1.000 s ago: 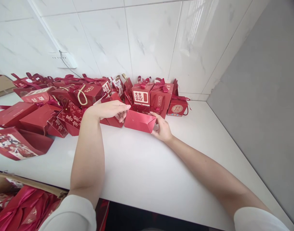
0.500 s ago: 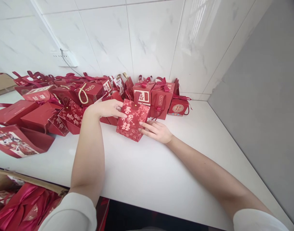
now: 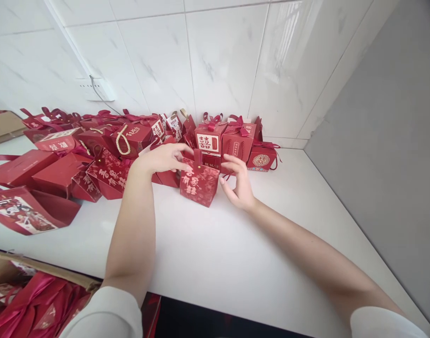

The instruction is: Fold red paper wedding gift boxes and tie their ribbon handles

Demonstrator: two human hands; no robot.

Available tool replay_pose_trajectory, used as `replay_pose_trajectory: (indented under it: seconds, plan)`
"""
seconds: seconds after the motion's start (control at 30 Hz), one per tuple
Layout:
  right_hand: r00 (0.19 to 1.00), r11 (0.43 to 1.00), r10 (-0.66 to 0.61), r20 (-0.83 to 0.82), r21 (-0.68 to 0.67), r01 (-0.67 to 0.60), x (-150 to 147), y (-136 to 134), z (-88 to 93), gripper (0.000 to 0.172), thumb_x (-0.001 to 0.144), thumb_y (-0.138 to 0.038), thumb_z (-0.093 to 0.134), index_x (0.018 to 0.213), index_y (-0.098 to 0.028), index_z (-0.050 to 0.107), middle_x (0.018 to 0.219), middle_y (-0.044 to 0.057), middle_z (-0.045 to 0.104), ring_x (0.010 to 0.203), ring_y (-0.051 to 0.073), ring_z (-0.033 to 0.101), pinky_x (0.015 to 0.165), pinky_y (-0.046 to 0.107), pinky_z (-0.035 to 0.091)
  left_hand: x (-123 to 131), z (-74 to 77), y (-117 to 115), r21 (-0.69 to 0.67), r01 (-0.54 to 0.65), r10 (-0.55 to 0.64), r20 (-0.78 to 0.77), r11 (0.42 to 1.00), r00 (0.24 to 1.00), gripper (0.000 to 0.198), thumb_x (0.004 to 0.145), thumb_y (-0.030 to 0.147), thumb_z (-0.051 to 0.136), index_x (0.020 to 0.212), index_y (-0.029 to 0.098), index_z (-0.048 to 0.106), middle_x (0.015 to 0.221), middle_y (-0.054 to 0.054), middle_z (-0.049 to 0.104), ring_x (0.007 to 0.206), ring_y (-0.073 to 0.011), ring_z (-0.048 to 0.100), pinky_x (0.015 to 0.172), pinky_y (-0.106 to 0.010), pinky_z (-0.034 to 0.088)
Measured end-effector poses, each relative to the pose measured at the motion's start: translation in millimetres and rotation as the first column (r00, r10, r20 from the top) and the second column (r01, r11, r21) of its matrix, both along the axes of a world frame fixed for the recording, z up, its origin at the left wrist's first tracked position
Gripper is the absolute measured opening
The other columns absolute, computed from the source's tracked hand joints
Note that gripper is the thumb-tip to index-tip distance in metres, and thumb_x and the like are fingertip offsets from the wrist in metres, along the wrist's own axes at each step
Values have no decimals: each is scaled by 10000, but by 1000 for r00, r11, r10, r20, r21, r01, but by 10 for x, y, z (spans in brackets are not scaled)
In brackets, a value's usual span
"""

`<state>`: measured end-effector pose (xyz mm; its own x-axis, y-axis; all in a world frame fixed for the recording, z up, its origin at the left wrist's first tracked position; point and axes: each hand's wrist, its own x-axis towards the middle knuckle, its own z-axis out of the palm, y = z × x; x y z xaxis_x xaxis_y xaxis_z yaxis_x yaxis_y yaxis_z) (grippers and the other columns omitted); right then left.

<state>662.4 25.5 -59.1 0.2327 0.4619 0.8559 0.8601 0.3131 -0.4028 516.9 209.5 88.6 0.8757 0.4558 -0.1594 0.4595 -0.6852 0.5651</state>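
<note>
Red gift box (image 3: 203, 185), gold-white lettering, ribbon loop: upright on white table (image 3: 236, 263), centre of frame. Left hand (image 3: 165, 158): half-curled, thumb at the box's upper-left edge; firmness of grip cannot be told. Right hand (image 3: 241, 188): open, fingers curved, holding nothing, just beside the box's right edge. Further red boxes (image 3: 130, 138): massed centre to left.

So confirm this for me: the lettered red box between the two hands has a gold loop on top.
Not quite: the loop is red, not gold, as the head view shows. The lettered red box is indeed between the left hand and the right hand.
</note>
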Motion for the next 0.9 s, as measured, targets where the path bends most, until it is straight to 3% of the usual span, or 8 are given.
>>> replay_pose_trajectory:
  seconds: [0.1, 0.3, 0.37, 0.43, 0.53, 0.63, 0.77, 0.9]
  plan:
    - [992, 992, 113, -58, -43, -115, -10, -80, 298, 496, 955, -324, 497, 1415, -287, 314, 1511, 120, 366, 1224, 269, 535, 950, 465, 524, 73, 10, -134, 150, 208, -195, -100, 966, 976, 296, 660, 468, 721, 704, 185, 649, 761, -28, 638, 717, -182, 581, 644, -278, 405]
    - [973, 933, 229, -8, -284, -222, -10, -233, 658, 694, 939, -373, 550, 1528, -296, 191, 1548, 94, 342, 1304, 300, 476, 1002, 482, 499, 311, -103, -502, 79, 409, -401, -95, 909, 911, 225, 750, 391, 617, 702, 172, 596, 650, -15, 527, 563, -137, 449, 542, -288, 333]
    - [961, 907, 277, 20, -337, -254, -4, -264, 708, 645, 954, -336, 518, 1525, -294, 221, 1506, 89, 413, 1322, 296, 462, 1001, 481, 497, 387, -184, -576, 72, 437, -423, -147, 897, 894, 230, 750, 375, 601, 648, 172, 567, 609, -10, 480, 545, -134, 417, 525, -292, 308]
    - [949, 894, 311, 43, -353, -277, 23, -290, 747, 519, 963, -288, 486, 1465, -288, 355, 1395, 85, 528, 1263, 277, 512, 976, 461, 507, 444, -257, -619, 76, 411, -388, -215, 908, 896, 262, 728, 428, 632, 667, 178, 586, 627, -13, 493, 559, -142, 432, 522, -291, 301]
    - [948, 892, 314, 55, -360, -274, 110, -347, 809, 325, 942, -248, 520, 1265, -259, 555, 1168, 74, 633, 1083, 245, 596, 899, 407, 528, 489, -309, -647, 85, 399, -363, -278, 913, 889, 352, 678, 531, 682, 704, 188, 608, 659, -16, 520, 588, -156, 468, 520, -287, 297]
    - [953, 865, 297, 58, -439, -243, 227, -440, 888, 186, 888, -239, 613, 1074, -230, 614, 1032, 55, 645, 920, 212, 611, 792, 354, 529, 500, -298, -653, 89, 419, -388, -248, 903, 888, 393, 636, 549, 720, 673, 191, 562, 621, -4, 485, 547, -146, 445, 497, -288, 273]
    - [956, 778, 287, 67, -598, -192, 366, -580, 991, 99, 849, -254, 661, 929, -214, 618, 934, 43, 660, 794, 189, 608, 731, 342, 518, 497, -275, -648, 68, 434, -407, -247, 898, 880, 435, 635, 562, 720, 603, 196, 488, 529, 15, 397, 466, -123, 340, 466, -299, 212]
    - [932, 684, 359, -46, -666, -296, 438, -677, 1069, 93, 855, -253, 638, 937, -219, 666, 912, 21, 707, 810, 181, 665, 783, 344, 548, 489, -271, -645, 45, 427, -404, -246, 903, 881, 444, 644, 554, 713, 573, 197, 458, 523, 13, 398, 458, -121, 328, 465, -304, 196]
